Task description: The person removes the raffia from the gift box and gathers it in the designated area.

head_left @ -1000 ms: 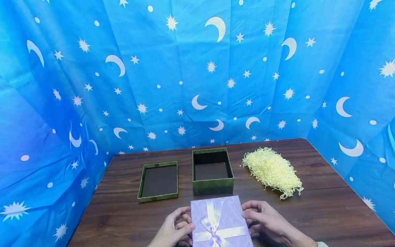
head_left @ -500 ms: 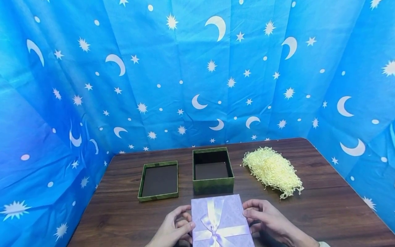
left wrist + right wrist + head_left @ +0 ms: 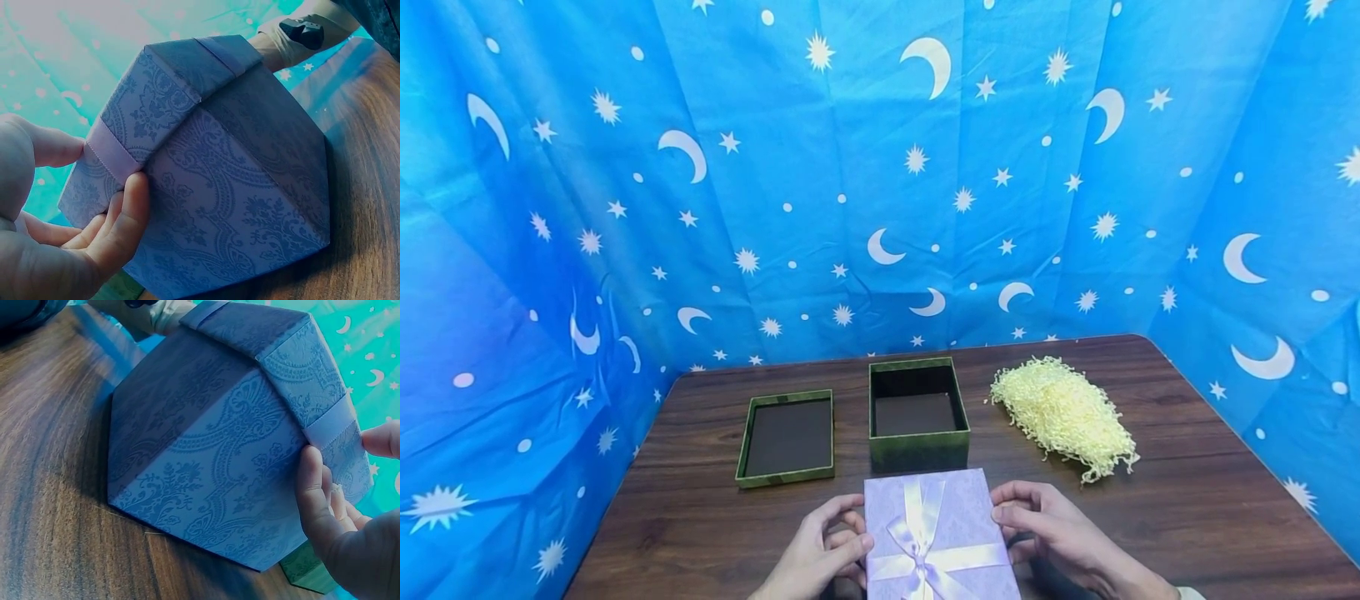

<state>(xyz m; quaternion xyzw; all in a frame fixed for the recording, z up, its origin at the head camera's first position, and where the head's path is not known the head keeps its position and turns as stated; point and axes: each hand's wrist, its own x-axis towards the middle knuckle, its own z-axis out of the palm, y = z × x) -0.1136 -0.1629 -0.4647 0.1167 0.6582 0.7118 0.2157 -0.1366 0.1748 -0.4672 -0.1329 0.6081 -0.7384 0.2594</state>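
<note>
Purple box [image 3: 200, 169] w/ ribbon bow [image 3: 920, 560] stands on desk [image 3: 1187, 450], bottom ctr of head view, its lid [image 3: 958, 533] on. L hand [image 3: 820, 546] & R hand [image 3: 1052, 529] on opp. sides; each grip pinches the lid's side by the ribbon, thumb vs. fingers. Just beyond: green box [image 3: 919, 454], open side up; green lid [image 3: 786, 479] to its left, inside up; yellow shred pile [image 3: 1067, 417] to its right. Behind desk, blue cloth [image 3: 820, 125] w/ white moons & stars.
</note>
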